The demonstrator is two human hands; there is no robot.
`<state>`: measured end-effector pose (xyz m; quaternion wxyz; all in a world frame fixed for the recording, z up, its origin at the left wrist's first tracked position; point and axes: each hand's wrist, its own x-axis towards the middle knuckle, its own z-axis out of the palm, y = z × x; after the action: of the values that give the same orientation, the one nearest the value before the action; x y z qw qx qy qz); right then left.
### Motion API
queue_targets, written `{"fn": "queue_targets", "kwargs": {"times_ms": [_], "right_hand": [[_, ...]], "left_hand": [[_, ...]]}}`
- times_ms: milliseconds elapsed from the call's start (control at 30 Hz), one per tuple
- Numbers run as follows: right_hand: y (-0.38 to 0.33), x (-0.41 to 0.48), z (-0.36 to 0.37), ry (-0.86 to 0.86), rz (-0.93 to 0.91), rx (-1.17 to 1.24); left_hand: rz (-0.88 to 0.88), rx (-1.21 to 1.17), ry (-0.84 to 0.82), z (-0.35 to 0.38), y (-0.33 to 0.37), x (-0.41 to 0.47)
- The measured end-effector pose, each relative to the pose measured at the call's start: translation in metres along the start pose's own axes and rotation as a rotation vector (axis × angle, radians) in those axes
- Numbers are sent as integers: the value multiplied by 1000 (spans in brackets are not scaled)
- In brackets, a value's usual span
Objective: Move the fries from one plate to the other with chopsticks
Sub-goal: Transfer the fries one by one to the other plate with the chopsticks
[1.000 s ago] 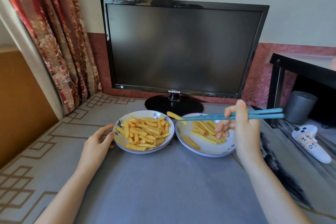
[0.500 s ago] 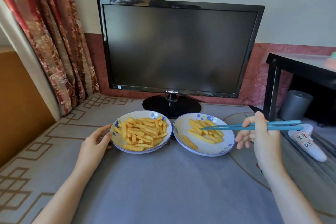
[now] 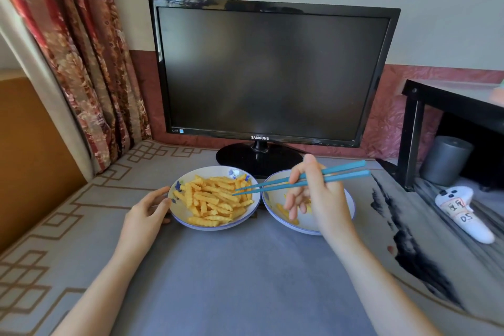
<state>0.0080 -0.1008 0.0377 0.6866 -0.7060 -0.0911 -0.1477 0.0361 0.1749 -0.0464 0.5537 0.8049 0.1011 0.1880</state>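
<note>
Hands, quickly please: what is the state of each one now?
Left hand: open, fingers touching the rim of the fuller plate.
Right hand: closed on the blue chopsticks, tips at that plate's fries.

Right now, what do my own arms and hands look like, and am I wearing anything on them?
The left forearm and right forearm are bare right to the frame's edge, with no sleeve in sight. The left hand and right hand show no glove, ring, watch or bracelet.
</note>
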Motion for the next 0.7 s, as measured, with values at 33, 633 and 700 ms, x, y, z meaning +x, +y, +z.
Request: {"fn": "queue_targets", "kwargs": {"times_ms": [33,633,700], "right_hand": [[2,1,3,-15,2,0],[8,-7,1,155,-11,43],[5,-4,-12,207,-33,21]], "left_hand": [[1,0,0,0,0,0],[13,-17,1,0,4,-3],[10,-17,3,1,4,-3]]}}
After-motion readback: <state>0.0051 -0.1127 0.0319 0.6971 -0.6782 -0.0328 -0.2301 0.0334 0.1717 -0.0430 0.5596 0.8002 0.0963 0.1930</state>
